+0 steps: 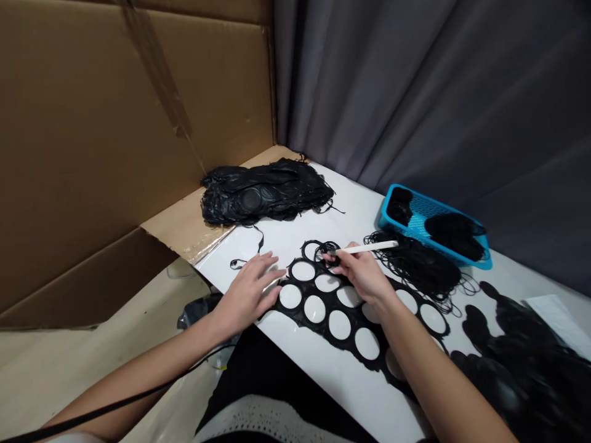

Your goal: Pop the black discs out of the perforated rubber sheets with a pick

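Observation:
A flat black sheet with rows of round holes (327, 324) lies on the white table, which shows through the holes. My left hand (249, 288) rests at the sheet's left end, fingers spread and holding nothing. A slim white pen-like tool (376, 246) is gripped in my right hand (364, 277), its shaft pointing right. Several thin black rings (329, 252) are bunched at the fingertips of that hand, above the sheet's far corner. Whether the fingers pinch the rings or only the tool touches them is unclear. My right forearm covers part of the sheet.
A stack of black perforated sheets (272, 194) lies at the back left. Near the curtain (415, 92), a blue basket (431, 206) holds black pieces, with a heap of black rings (420, 264) before it. Black rounded pieces (517, 357) fill the right side. A cardboard wall (115, 123) stands left.

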A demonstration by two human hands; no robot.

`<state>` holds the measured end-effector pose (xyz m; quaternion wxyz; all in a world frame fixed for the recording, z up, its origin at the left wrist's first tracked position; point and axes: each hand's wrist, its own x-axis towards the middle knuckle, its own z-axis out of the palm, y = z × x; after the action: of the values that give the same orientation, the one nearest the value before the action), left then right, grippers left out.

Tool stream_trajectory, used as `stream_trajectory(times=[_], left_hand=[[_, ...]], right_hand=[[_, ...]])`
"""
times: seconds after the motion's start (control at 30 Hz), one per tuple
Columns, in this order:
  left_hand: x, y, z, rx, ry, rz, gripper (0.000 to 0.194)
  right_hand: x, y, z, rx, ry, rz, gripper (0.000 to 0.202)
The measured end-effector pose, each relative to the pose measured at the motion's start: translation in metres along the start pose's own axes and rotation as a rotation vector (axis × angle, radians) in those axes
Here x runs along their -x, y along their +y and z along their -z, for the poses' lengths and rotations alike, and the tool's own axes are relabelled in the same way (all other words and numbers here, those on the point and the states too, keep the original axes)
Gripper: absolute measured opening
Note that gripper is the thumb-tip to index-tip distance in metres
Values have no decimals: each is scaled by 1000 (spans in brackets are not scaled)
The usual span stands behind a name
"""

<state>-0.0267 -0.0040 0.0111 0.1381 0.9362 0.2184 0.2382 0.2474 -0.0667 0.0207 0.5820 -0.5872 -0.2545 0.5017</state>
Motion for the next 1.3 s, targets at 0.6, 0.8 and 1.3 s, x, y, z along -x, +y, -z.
stream_trajectory(times=[0.6, 0.8, 1.3], left_hand=[[52, 29, -9, -94, -85, -171, 29], [52, 30, -9, -94, -81, -170, 31], [40, 26, -2, -8, -20, -198, 21]], right_hand=[[72, 40, -54, 764, -377, 407, 23], [81, 45, -58, 870, -378, 544, 20], [18, 2, 23, 320, 147, 204, 33]])
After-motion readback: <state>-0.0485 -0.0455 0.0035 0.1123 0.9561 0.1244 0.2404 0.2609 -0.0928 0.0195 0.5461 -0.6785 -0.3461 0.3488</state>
